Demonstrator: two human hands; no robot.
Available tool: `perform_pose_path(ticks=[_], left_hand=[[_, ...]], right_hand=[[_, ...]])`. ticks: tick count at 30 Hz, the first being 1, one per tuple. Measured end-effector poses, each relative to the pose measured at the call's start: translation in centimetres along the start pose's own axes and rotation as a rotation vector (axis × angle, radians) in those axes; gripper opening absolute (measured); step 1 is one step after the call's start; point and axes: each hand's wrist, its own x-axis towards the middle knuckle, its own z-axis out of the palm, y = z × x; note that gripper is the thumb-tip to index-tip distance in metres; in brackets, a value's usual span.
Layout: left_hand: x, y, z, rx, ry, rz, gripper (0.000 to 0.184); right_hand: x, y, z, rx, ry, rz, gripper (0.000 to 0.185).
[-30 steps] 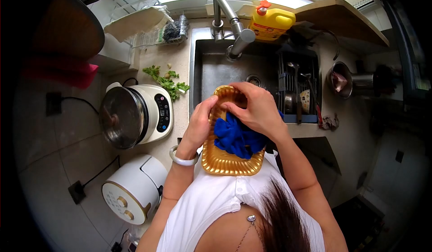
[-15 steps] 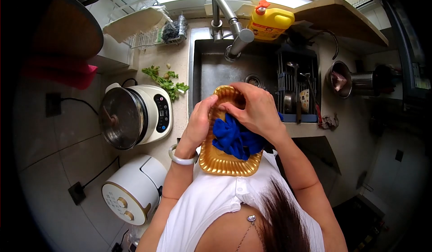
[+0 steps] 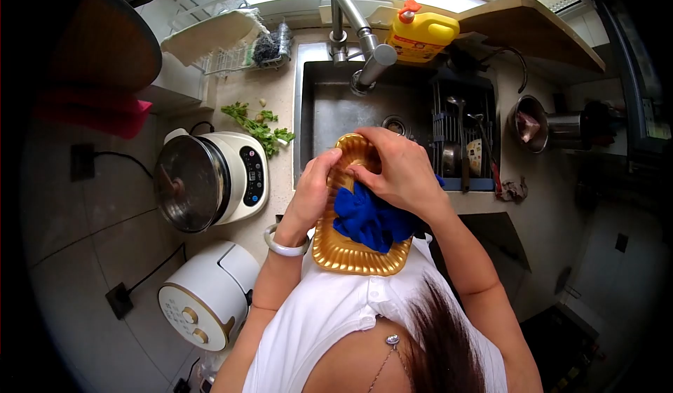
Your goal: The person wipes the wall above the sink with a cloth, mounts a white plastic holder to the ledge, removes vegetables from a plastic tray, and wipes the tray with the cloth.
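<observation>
A gold tray (image 3: 359,261) with a fluted rim is held tilted in front of my white shirt, at the sink's near edge. My left hand (image 3: 310,193) is closed on the tray's left side, thumb over the far rim. A crumpled blue cloth (image 3: 373,223) lies against the inside of the tray. My right hand (image 3: 405,172) is closed on this cloth, with the index finger over the tray's far end and the thumb bent inside it. The right palm and part of the cloth are hidden.
Beyond the tray is a steel sink (image 3: 336,105) with a faucet (image 3: 361,32) and a dish rack (image 3: 456,126). A yellow jug (image 3: 423,37) stands behind. Green leaves (image 3: 259,130), an electric pot (image 3: 210,179) and a white appliance (image 3: 209,295) sit left; a metal bowl (image 3: 529,124) is right.
The tray, the cloth and both hands have shifted very slightly to the right. Both hands keep their hold.
</observation>
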Motion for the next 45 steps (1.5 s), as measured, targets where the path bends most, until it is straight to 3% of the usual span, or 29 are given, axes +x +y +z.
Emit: perform_pose_path(ticks=[3, 6, 9, 10, 12, 15, 17, 20, 23, 25, 27, 29, 32, 33, 36, 37, 39, 41, 43, 44, 45], left_hand=[[-0.2, 0.6, 0.9, -0.003, -0.003, 0.023, 0.042], [-0.1, 0.5, 0.4, 0.016, 0.004, 0.007, 0.043], [0.2, 0.6, 0.5, 0.043, 0.038, 0.033, 0.044], [0.5, 0.6, 0.4, 0.029, 0.007, 0.099, 0.044], [0.6, 0.9, 0.2, 0.039, 0.015, 0.118, 0.044], [1.0, 0.3, -0.6, 0.096, 0.014, 0.112, 0.048], [1.0, 0.3, -0.1, -0.039, -0.008, -0.019, 0.054], [0.9, -0.6, 0.9, 0.058, -0.094, -0.058, 0.069], [0.1, -1.1, 2.1, 0.255, -0.09, 0.018, 0.076], [-0.4, -1.3, 2.2, 0.217, -0.122, -0.014, 0.085], [0.6, -2.7, 1.1, 0.239, -0.124, 0.018, 0.085], [0.9, -3.0, 1.1, 0.266, -0.135, 0.048, 0.085], [1.6, -3.6, 1.3, 0.091, -0.068, 0.029, 0.076], [2.0, -4.1, -0.3, 0.106, -0.06, -0.085, 0.077], [1.2, -2.2, 0.0, -0.063, -0.063, -0.135, 0.09], [1.3, -2.1, 0.1, -0.065, -0.059, -0.136, 0.09], [1.6, -1.9, 0.0, -0.192, -0.108, -0.052, 0.094], [2.2, -3.1, -0.5, -0.211, -0.157, -0.051, 0.092], [2.3, -5.2, 0.9, 0.475, 0.092, 0.299, 0.089], [0.3, -3.1, 3.3, 0.717, 0.181, 0.2, 0.084], [0.4, -3.2, 3.1, 0.702, 0.18, 0.218, 0.081]], right_hand=[[-0.1, -0.1, -0.5, -0.007, 0.022, -0.029, 0.043], [0.0, -0.7, 0.1, -0.025, 0.003, 0.076, 0.046], [0.1, -0.6, 0.2, 0.034, -0.028, 0.228, 0.035], [0.2, -0.3, -0.1, 0.069, 0.178, 0.064, 0.029], [-0.3, -0.2, -2.1, -0.027, 0.309, -0.226, 0.026], [-3.4, -1.9, -3.8, -0.049, -0.126, -0.334, 0.038], [-4.9, -1.5, -1.9, -0.254, -0.113, -0.364, 0.05], [-4.9, 1.3, 0.9, -0.142, 0.047, -0.351, 0.047], [-3.4, 1.9, 2.2, -0.065, 0.252, -0.292, 0.036], [-2.7, 2.2, 2.8, -0.074, 0.274, -0.293, 0.033], [-2.3, 2.0, 3.2, -0.064, 0.192, -0.186, 0.032], [-1.3, 2.2, 4.0, -0.019, 0.243, -0.137, 0.028], [1.1, 2.4, 3.5, 0.342, 0.545, 0.116, 0.024], [1.8, 3.3, 2.4, 0.467, 0.584, 0.223, 0.023], [1.0, 2.5, -2.4, 0.69, 0.478, 0.22, 0.021], [0.4, 2.2, -3.6, 0.539, 0.372, 0.21, 0.028], [-0.9, 1.3, -3.2, 0.203, 0.32, -0.017, 0.032], [-2.1, -0.9, -1.0, -0.265, 0.088, 0.076, 0.031], [-2.1, 0.6, 4.5, -0.336, 0.047, 0.212, 0.027], [-2.1, 1.4, 5.9, -0.199, 0.109, 0.173, 0.028], [-1.9, 2.0, 6.6, -0.062, 0.167, 0.128, 0.028]])
